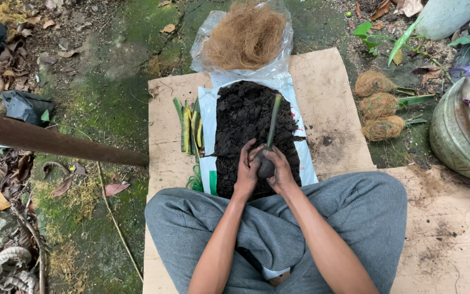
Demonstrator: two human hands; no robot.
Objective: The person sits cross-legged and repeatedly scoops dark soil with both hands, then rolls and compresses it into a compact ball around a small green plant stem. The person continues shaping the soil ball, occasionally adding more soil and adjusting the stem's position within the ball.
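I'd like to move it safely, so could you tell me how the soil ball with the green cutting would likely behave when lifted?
The soil ball, cupped by both hands, looks crumbly and probably sheds bits. Its tall cutting likely makes it top-heavy.

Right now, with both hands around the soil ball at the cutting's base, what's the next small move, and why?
Probably keep pressing: both hands cup the soil ball over the soil, and the cutting stands upright in it. The coir lies apart.
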